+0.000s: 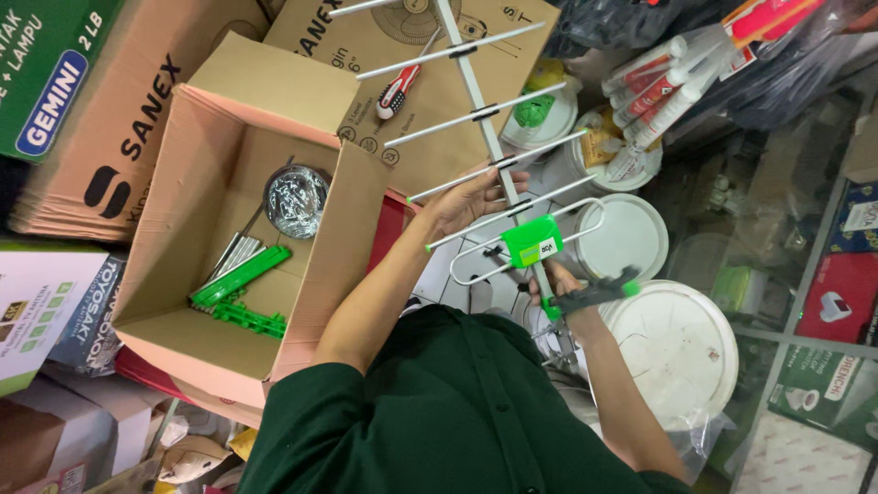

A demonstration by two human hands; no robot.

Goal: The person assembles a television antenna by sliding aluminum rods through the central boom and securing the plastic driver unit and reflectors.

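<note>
Cardboard dominated the left of the view: an open carton (197, 238) lay tilted there, and everything else is placed here from it. Inside the carton lay a clear bag of screws (295, 199), a bundle of grey metal rods (235, 256), a long green plastic bar (240, 275) and, below that, a toothed green bracket (249, 319). Just beyond the carton's upper right flap, a red-handled screwdriver (399, 90) rested on a flat printed box (402, 55). Right of the carton, the person's left hand (471, 197) reached up from a dark green sleeve, its fingers spread narrowly and curled around the boom of a rooftop TV antenna (485, 119), touching one of the cross rods. The antenna ran from the top of the view down to a green junction box (531, 241) set in a wire loop. Farther right, the right hand (560, 285) gripped the boom's lower end beside a dark clamp (594, 291); its fingers were closed around it. White bucket lids (672, 352) and sealant tubes (658, 87) lay well right of the carton.
</note>
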